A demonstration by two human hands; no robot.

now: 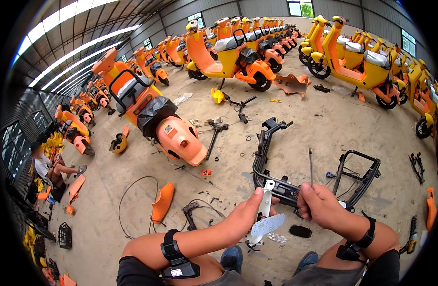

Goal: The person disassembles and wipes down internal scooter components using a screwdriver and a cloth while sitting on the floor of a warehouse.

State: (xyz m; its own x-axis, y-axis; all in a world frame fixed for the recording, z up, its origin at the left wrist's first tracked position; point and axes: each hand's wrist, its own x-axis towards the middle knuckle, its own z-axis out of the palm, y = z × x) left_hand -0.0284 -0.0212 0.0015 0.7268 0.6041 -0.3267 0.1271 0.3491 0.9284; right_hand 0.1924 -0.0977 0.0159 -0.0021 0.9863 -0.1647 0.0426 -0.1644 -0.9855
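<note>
My left hand (250,209) grips a white plastic bracket with a flat perforated plate (266,217) at its lower end. My right hand (319,205) is closed around the handle of a long thin screwdriver (310,167), whose shaft points up. Just beyond both hands, a black scooter frame part (264,157) lies on the concrete floor. Both wrists wear black strapped bands. My knees and blue shoes show at the lower edge.
An orange scooter rear body (173,136) stands to the left, a black rack (359,176) to the right. Orange panels, cables, and small parts litter the floor. Rows of orange and yellow scooters line the hall. A person (49,167) sits at far left.
</note>
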